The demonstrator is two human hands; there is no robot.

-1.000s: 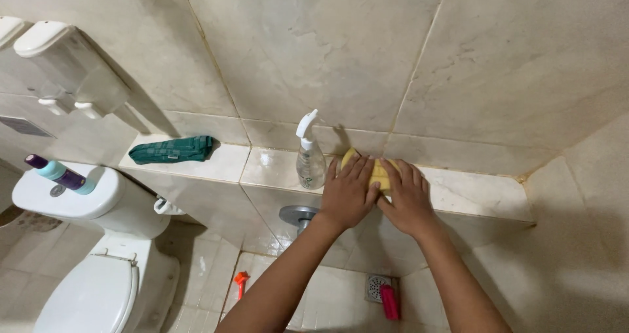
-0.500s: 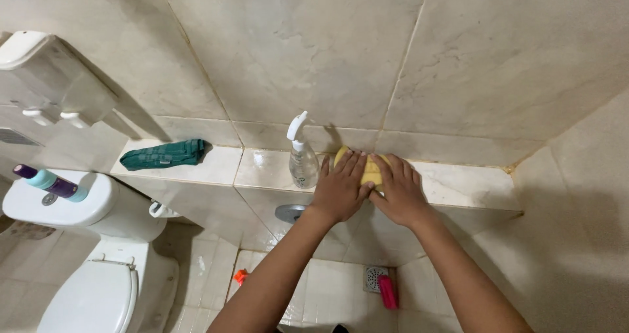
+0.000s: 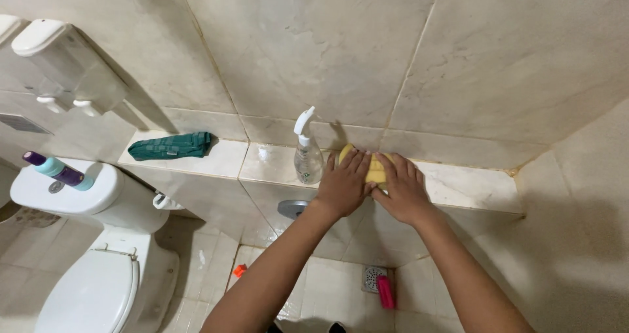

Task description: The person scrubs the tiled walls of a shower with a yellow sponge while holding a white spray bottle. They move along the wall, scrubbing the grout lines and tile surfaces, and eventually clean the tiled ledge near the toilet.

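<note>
Left hand [image 3: 343, 183] and right hand [image 3: 401, 189] press flat, fingers spread, on yellow sponge [image 3: 375, 167] atop tiled ledge [image 3: 472, 185]; risk: a leftward swipe likely topples the spray bottle [image 3: 306, 155] just beside it.

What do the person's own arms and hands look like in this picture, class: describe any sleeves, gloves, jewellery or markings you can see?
Both forearms are bare as far as the frame shows, with no sleeves in view. The left hand and the right hand wear no gloves. No rings, watch, bracelets or markings are visible on either. Fingers are spread flat, nails short as far as can be told.
</note>
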